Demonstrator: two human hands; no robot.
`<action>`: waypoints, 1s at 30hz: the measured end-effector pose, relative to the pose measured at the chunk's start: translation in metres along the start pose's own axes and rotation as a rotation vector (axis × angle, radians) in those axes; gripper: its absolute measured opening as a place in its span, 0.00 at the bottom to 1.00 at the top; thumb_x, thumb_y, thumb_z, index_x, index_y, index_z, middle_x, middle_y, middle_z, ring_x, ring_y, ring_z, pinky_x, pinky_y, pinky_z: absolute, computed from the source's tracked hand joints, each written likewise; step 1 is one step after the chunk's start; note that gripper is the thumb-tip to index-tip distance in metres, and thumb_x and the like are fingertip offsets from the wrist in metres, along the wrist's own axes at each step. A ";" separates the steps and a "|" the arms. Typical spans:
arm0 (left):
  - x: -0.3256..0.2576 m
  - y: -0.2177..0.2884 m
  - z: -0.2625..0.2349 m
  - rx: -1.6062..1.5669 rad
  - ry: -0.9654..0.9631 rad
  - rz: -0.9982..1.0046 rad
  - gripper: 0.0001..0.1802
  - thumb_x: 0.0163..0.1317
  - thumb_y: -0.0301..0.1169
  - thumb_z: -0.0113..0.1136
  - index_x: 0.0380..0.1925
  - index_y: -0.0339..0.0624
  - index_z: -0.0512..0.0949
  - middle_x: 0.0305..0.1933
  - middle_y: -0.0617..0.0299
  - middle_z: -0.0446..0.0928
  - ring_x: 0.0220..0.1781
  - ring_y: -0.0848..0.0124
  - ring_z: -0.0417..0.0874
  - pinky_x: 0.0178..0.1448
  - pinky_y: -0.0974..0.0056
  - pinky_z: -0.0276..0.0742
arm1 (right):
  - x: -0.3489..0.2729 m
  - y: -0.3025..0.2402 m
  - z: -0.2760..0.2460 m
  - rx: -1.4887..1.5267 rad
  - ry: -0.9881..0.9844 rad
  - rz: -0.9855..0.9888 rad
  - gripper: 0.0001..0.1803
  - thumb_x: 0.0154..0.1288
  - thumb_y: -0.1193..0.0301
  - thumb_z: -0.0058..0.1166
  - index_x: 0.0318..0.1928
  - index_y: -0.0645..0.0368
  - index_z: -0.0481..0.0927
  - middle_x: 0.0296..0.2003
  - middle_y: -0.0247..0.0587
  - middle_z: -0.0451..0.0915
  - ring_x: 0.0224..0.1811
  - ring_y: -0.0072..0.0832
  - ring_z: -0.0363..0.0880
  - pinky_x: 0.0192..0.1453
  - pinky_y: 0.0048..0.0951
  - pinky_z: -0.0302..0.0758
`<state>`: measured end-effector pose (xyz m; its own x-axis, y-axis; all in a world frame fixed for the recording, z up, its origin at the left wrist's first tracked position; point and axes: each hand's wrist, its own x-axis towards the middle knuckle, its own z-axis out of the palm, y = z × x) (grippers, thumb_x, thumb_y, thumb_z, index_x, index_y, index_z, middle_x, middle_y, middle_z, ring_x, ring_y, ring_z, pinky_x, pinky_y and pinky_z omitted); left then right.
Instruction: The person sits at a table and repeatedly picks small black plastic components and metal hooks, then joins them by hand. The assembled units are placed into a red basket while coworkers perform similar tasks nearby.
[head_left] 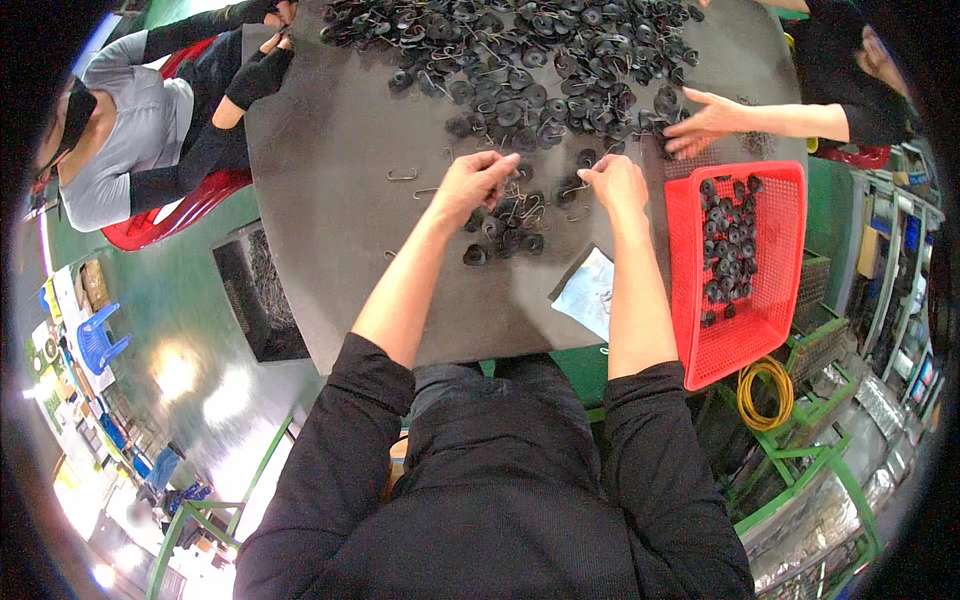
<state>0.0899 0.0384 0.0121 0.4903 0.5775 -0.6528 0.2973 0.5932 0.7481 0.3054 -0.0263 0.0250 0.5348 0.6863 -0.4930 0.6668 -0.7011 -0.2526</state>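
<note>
Over the grey table, my left hand (477,187) is closed in a pinch just above a small cluster of round black discs with metal hooks (500,235). A black disc shows at its fingertips, but I cannot make out what they grip. My right hand (618,184) hovers to the right of the cluster, thumb and forefinger pressed together; whatever is between them is too small to name. Beyond both hands spreads a large heap of similar black hooked discs (540,75). A few loose metal hooks (402,177) lie left of my left hand.
A red plastic basket (755,310) holding black discs stands at the table's right edge. Near my right forearm lies a pale blue sheet (588,292). Another person's hand (708,122) reaches in from the right by the heap; a seated person (145,120) is at the left.
</note>
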 end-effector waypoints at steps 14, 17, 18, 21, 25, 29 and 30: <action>0.037 -0.020 0.091 1.037 0.232 0.317 0.16 0.46 0.38 0.66 0.30 0.41 0.76 0.34 0.51 0.79 0.39 0.55 0.81 0.41 0.54 0.75 | 0.000 0.032 0.036 0.080 -0.008 -0.153 0.09 0.50 0.63 0.61 0.30 0.53 0.83 0.31 0.47 0.82 0.38 0.41 0.81 0.42 0.39 0.75; 0.025 -0.027 0.092 1.073 0.246 0.356 0.15 0.46 0.38 0.67 0.29 0.41 0.76 0.32 0.52 0.79 0.38 0.56 0.81 0.41 0.54 0.75 | -0.013 0.018 0.029 0.076 0.011 -0.123 0.10 0.50 0.63 0.61 0.29 0.57 0.83 0.30 0.48 0.82 0.38 0.42 0.80 0.41 0.39 0.74; 0.022 -0.029 0.092 1.071 0.245 0.325 0.15 0.46 0.38 0.67 0.29 0.41 0.76 0.31 0.52 0.79 0.38 0.56 0.81 0.41 0.54 0.75 | -0.015 0.018 0.030 0.087 0.012 -0.121 0.11 0.50 0.63 0.61 0.30 0.57 0.82 0.30 0.47 0.82 0.38 0.42 0.80 0.41 0.39 0.74; 0.017 -0.030 0.080 0.926 0.201 0.242 0.15 0.45 0.38 0.67 0.27 0.41 0.76 0.26 0.55 0.78 0.32 0.61 0.81 0.38 0.60 0.75 | -0.018 0.023 0.041 0.077 0.066 -0.149 0.11 0.50 0.64 0.61 0.31 0.57 0.82 0.31 0.47 0.82 0.37 0.43 0.80 0.41 0.40 0.74; 0.000 -0.026 0.037 0.425 -0.043 0.144 0.12 0.49 0.35 0.64 0.29 0.42 0.73 0.31 0.62 0.79 0.32 0.73 0.79 0.32 0.67 0.73 | -0.025 0.023 0.050 -0.010 0.099 -0.204 0.10 0.50 0.67 0.59 0.33 0.58 0.81 0.33 0.45 0.81 0.36 0.42 0.80 0.41 0.40 0.75; -0.027 -0.014 0.002 -0.508 -0.287 0.063 0.07 0.55 0.22 0.54 0.32 0.46 0.69 0.49 0.56 0.74 0.49 0.59 0.79 0.44 0.59 0.81 | -0.017 0.038 0.050 0.243 -0.144 -0.240 0.12 0.50 0.68 0.58 0.35 0.59 0.79 0.29 0.40 0.78 0.28 0.30 0.78 0.32 0.33 0.73; -0.030 -0.012 -0.004 -0.535 -0.300 0.074 0.08 0.55 0.23 0.55 0.34 0.46 0.69 0.48 0.56 0.75 0.52 0.55 0.77 0.45 0.57 0.81 | -0.019 0.041 0.046 0.365 -0.223 -0.252 0.12 0.51 0.68 0.58 0.36 0.60 0.79 0.28 0.38 0.77 0.26 0.26 0.77 0.28 0.30 0.72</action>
<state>0.0687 0.0158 0.0220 0.7259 0.4913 -0.4814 -0.1607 0.8017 0.5757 0.2985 -0.0767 -0.0148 0.2300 0.8129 -0.5350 0.5148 -0.5682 -0.6420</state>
